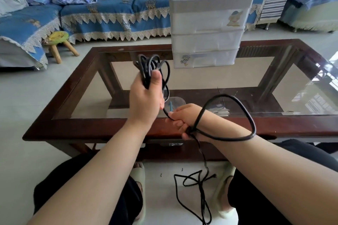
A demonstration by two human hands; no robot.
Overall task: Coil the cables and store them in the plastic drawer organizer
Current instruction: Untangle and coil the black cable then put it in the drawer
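Note:
My left hand (pixel 146 97) is raised over the table and grips a bundle of black cable loops (pixel 151 65) that stick up above its thumb. From that bundle the black cable runs down to my right hand (pixel 184 117), which grips it near the table's front edge. A big loop of the cable (pixel 245 113) arcs over my right wrist and forearm. The loose end hangs down and lies tangled on the floor (pixel 197 181) between my feet. The white plastic drawer organizer (pixel 206 40) stands at the table's far side, its drawers closed and its top compartments open.
The dark wooden coffee table (pixel 91 129) has a glass top, with small items on the shelf below it. A blue-covered sofa (pixel 113 14) runs along the back, and a small wooden stool (pixel 58 44) stands at the left. My knees and slippers are below the table edge.

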